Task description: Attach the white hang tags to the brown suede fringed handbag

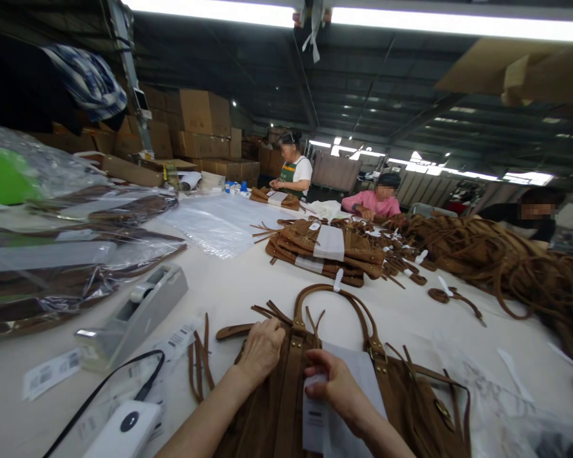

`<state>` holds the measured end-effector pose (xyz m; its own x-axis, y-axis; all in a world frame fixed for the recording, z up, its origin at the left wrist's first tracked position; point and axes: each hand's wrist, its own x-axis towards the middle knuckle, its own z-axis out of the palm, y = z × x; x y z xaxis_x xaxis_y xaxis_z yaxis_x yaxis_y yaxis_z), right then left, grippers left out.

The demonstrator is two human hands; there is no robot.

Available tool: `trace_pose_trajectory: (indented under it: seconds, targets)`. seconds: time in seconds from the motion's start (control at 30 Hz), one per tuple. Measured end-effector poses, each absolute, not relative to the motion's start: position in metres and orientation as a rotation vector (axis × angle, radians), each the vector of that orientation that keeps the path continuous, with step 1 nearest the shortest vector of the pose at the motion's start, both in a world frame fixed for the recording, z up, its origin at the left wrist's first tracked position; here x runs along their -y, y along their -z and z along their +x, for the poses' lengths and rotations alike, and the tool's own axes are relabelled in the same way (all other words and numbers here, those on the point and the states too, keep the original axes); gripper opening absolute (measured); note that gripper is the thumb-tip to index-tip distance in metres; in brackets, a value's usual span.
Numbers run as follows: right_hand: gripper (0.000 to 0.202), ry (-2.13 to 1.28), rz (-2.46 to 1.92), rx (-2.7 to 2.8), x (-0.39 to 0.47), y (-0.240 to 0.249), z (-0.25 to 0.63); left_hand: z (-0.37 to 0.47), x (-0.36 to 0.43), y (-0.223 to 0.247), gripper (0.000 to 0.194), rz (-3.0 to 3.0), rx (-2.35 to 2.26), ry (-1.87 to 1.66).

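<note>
A brown handbag [286, 394] with two looped handles lies in front of me on the table. My left hand [263, 346] is closed on its upper edge, beside the left handle's base; the fingertips are partly hidden. Over the bag's middle, my right hand [337, 385] has bent fingers around the upper end of a white printed tag [314, 423]. White paper [356, 372] is wrapped around the bag behind that hand. A white tie [338, 280] sits at the top of the handles. Thin brown straps [199, 356] lie left of the bag.
A grey tape dispenser [134, 318], a white device [124, 429] with a black cable and plastic-wrapped bags [67, 267] are to the left. Stacked brown bags [325, 248] stand ahead, with a clear plastic sheet [214, 219] beside them. Brown bags [482, 254] heap at right. Several co-workers sit or stand beyond.
</note>
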<state>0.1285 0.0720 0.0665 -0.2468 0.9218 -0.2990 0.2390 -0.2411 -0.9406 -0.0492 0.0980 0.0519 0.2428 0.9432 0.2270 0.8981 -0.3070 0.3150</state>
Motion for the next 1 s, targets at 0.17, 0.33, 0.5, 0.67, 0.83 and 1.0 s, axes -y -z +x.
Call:
trace_pose_trajectory:
  seconds: [0.17, 0.33, 0.5, 0.67, 0.83, 1.0]
  targets:
    - [0.044, -0.690, -1.459, 2.040, -0.069, -0.073, 0.125, -0.043, -0.087, -0.069, 0.014, 2.347, -1.780, -0.622]
    - [0.047, 0.126, -1.380, 2.379, -0.069, -0.078, 0.101, -0.035, -0.095, -0.070, 0.012, 1.828, -1.653, -0.953]
    - [0.050, 0.577, -1.114, 2.533, -0.058, -0.054, 0.084, -0.035, -0.100, -0.055, 0.015, 1.494, -1.534, -1.088]
    - [0.055, 0.233, -0.977, 2.474, -0.038, -0.015, 0.095, -0.037, -0.086, -0.038, 0.011, 1.256, -1.358, -1.204]
    - [0.066, -0.335, -1.005, 2.392, -0.028, -0.016, 0.112, -0.038, -0.080, -0.024, 0.009, 1.162, -1.229, -1.243]
    - [0.052, -0.572, -1.440, 2.278, -0.037, -0.046, 0.112, -0.041, -0.078, -0.016, 0.019, 1.135, -1.123, -1.255]
